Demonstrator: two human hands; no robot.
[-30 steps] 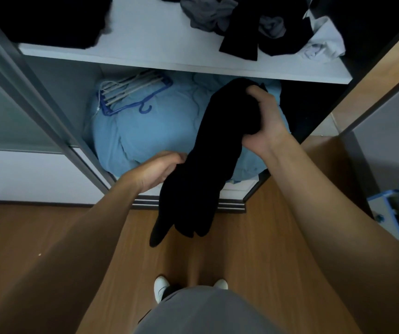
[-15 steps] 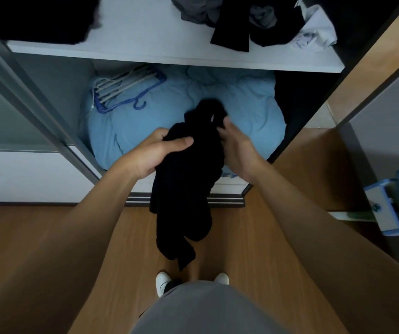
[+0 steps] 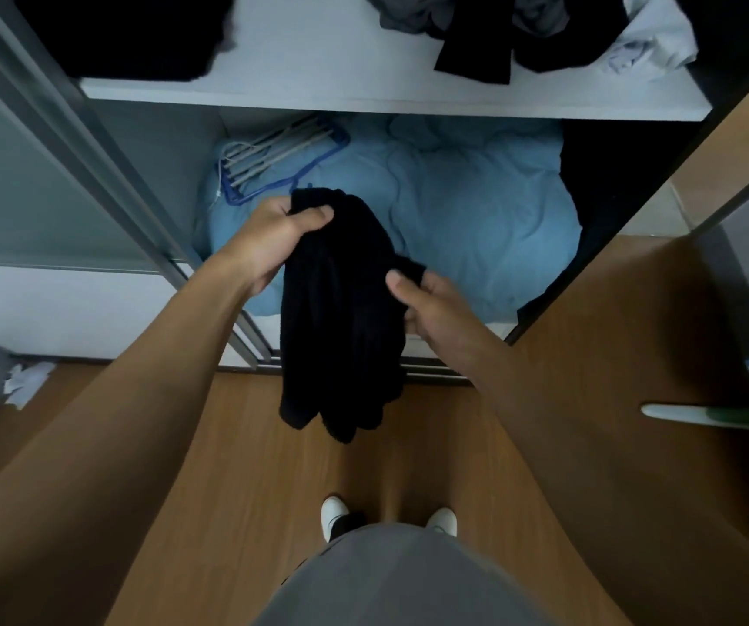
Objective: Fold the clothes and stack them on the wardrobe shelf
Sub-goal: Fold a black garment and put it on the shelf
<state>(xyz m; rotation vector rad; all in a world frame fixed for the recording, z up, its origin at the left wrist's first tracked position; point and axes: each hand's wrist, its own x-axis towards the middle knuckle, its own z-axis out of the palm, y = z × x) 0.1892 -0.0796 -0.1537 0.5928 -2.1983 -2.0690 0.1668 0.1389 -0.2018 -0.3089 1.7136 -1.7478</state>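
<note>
Fabric of the black garment [image 3: 341, 318] looks soft, light and floppy, both hands, left [image 3: 273, 241] and right [image 3: 427, 309], pinching its upper edge, best held at the corners.

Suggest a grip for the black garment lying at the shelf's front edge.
I'd pinch the black garment by its flat flap nearest the shelf lip, coming from the front; the rest is buried in the clothes pile behind.

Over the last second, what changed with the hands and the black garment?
The right hand dropped from the top of the black garment to pinch its right edge; the left hand rose to grip the top. Shelf clothes, hangers and blue bedding stayed put.
</note>
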